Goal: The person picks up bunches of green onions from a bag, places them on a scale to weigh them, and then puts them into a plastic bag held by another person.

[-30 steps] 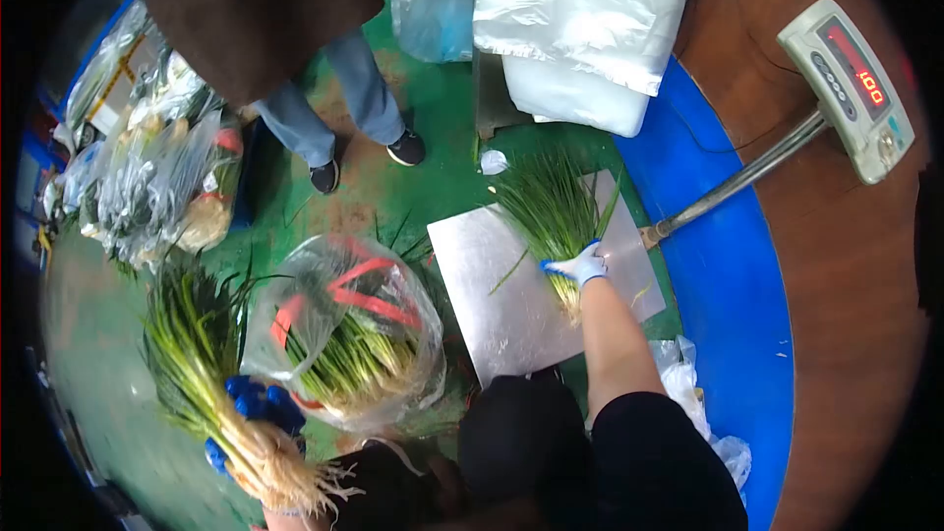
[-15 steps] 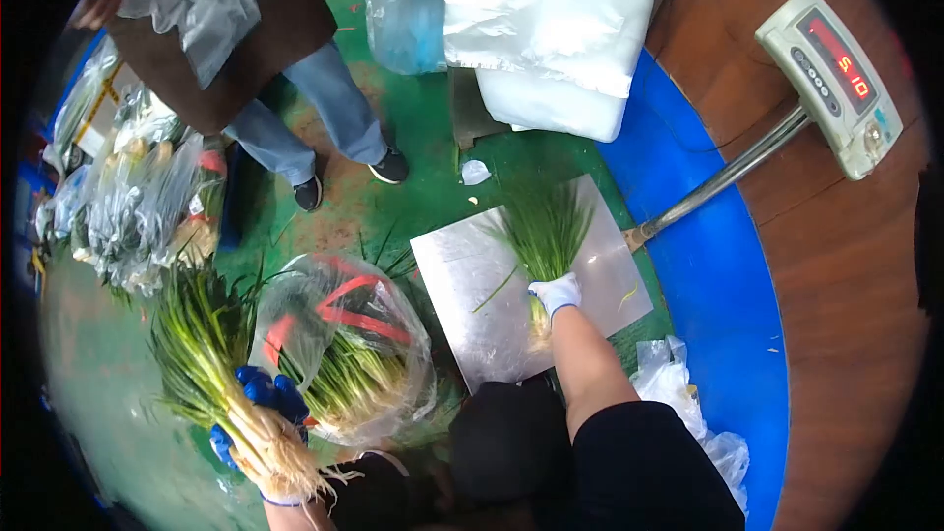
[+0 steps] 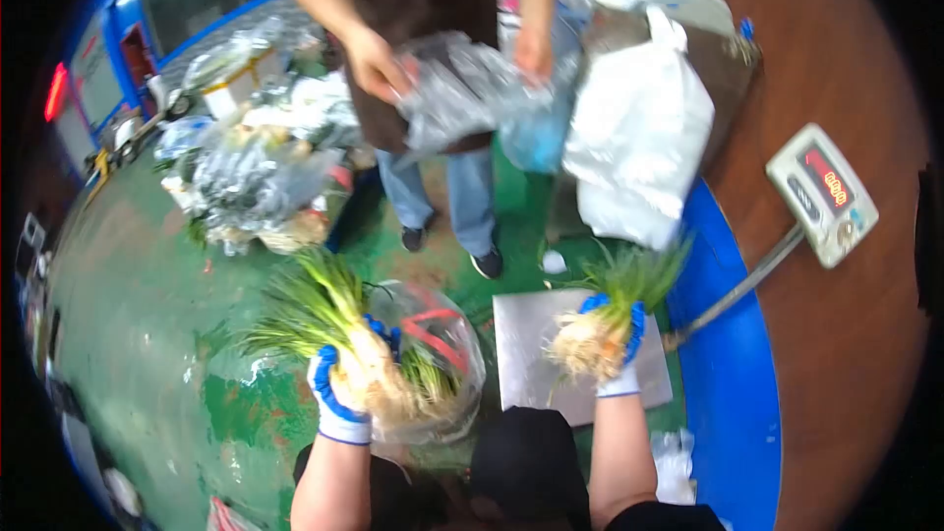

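My left hand point(image 3: 339, 383), in a blue-and-white glove, grips a bundle of green onions point(image 3: 315, 310) by the root end, held next to a clear plastic bag point(image 3: 442, 354) that holds more greens. My right hand point(image 3: 618, 339), gloved the same way, holds a smaller bunch of green onions point(image 3: 615, 300) lifted above the steel scale platform point(image 3: 531, 344), roots pointing toward me.
A person in a brown apron point(image 3: 423, 0) stands ahead, handling a clear plastic bag point(image 3: 472, 88). The scale's display point(image 3: 824, 192) stands on a pole at right. White sacks point(image 3: 639, 138) lie behind the platform. Bagged greens point(image 3: 251, 177) are piled at left on the green floor.
My right hand lifted the small bunch off the scale platform. My left hand brought its bundle right, up against the bag. The view tilted up, showing the other person's hands.
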### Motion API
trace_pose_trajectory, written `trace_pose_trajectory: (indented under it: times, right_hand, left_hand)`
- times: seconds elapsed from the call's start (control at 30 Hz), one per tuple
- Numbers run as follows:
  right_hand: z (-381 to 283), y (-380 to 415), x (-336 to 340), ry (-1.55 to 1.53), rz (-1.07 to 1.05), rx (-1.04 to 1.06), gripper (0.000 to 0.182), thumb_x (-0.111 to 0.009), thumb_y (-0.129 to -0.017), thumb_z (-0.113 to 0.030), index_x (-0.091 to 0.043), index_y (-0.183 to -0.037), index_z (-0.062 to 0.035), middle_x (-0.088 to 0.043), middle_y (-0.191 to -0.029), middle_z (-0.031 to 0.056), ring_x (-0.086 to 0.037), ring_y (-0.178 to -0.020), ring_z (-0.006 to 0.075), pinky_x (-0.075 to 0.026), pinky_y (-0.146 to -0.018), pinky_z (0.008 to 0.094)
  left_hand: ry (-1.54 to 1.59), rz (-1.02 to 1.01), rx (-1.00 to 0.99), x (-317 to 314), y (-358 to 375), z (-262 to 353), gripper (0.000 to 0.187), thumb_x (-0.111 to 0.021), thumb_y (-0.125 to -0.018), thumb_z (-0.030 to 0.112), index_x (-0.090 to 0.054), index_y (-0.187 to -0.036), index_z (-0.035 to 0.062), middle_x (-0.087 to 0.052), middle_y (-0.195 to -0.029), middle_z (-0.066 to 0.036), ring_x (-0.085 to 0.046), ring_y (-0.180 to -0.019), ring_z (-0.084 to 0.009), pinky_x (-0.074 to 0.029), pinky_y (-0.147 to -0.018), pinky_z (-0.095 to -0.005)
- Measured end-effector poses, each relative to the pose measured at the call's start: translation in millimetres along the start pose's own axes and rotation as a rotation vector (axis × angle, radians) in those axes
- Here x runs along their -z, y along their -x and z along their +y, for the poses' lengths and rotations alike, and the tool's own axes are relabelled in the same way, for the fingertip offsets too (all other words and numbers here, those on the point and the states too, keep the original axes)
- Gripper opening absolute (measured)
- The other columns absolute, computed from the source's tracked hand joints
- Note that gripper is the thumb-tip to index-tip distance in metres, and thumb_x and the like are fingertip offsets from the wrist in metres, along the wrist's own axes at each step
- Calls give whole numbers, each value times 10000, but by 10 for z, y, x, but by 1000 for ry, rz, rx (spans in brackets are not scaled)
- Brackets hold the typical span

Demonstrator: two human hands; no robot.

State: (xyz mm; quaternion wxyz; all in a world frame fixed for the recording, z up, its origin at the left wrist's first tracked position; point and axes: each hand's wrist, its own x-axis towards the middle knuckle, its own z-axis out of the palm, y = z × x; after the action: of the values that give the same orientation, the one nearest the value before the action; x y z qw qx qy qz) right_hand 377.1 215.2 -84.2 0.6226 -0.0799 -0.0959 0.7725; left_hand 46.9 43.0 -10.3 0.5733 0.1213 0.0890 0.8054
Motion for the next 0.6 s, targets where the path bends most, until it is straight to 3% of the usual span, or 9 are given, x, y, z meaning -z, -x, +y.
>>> trace_pose_trajectory:
  times: [0.17,0.3,0.33,0.37,0.4,0.43,0.47,0.53,0.6]
  right_hand:
    - [-241,-48,-1260,190,-394,16,526,-506,-863,-488,-531,-1148,-47,-593,-1073,137,-537,-1013,290,-421,-934,446]
    - [-33,-385,-2018,244,-177,119,566,-515,-840,-511,-535,-1134,-28,-587,-1090,169,-551,-1006,319,-434,-903,472]
    - [140,-367,-2204,310,-272,55,563,-527,-838,-499,-525,-1144,-26,-576,-1110,168,-545,-1010,319,-424,-914,472]
    - [363,-478,-2259,241,-92,52,556,-536,-836,-488,-526,-1146,-28,-571,-1112,165,-543,-1004,316,-426,-913,466]
    - [557,-681,-2024,183,-134,-63,497,-589,-827,-409,-528,-1140,-29,-571,-1086,151,-546,-990,293,-438,-904,442]
    - [846,-719,-1898,180,-32,-18,414,-632,-823,-273,-526,-1131,-17,-583,-1038,137,-587,-878,260,-488,-821,394]
    - [1150,-648,-1819,243,-8,-59,421,-620,-821,-305,-537,-1115,-15,-590,-1030,144,-594,-876,264,-489,-817,394]
    - [1551,-501,-1922,509,-73,-199,448,-597,-816,-368,-560,-1081,-10,-604,-1016,158,-607,-873,273,-492,-808,396]
    - [1628,-519,-2160,1222,-229,-287,488,-574,-811,-432,-583,-1048,-5,-618,-1002,172,-621,-870,281,-495,-799,397]
  left_hand:
    - [-12,9,19,26,137,186,582,-570,-777,230,-428,-1287,-13,-562,-1185,-179,-536,-1104,-335,-326,-1057,-515]
    - [-5,2,19,-26,259,312,549,-560,-800,267,-469,-1243,-45,-568,-1171,-225,-539,-1101,-355,-303,-1070,-507]
    - [6,-5,16,-30,285,345,549,-560,-800,267,-469,-1243,-45,-568,-1171,-225,-539,-1101,-355,-303,-1070,-507]
    - [11,-14,23,-36,308,377,551,-563,-796,261,-468,-1243,-47,-569,-1170,-225,-539,-1099,-355,-309,-1066,-506]
    - [15,-28,24,-36,318,405,554,-566,-792,256,-467,-1243,-49,-569,-1168,-224,-540,-1098,-355,-315,-1062,-505]
    - [27,-39,13,-8,329,432,554,-566,-792,256,-467,-1243,-49,-569,-1168,-224,-540,-1098,-355,-315,-1062,-505]
    - [6,-39,-6,35,328,456,555,-571,-787,254,-469,-1241,-49,-570,-1165,-223,-541,-1095,-355,-320,-1060,-503]
    - [-11,-67,-18,-30,345,504,561,-585,-774,251,-473,-1237,-46,-575,-1155,-223,-546,-1085,-356,-328,-1057,-498]
    - [1,-68,1,-38,365,534,571,-584,-773,257,-468,-1244,-43,-570,-1158,-229,-548,-1080,-368,-365,-1026,-504]
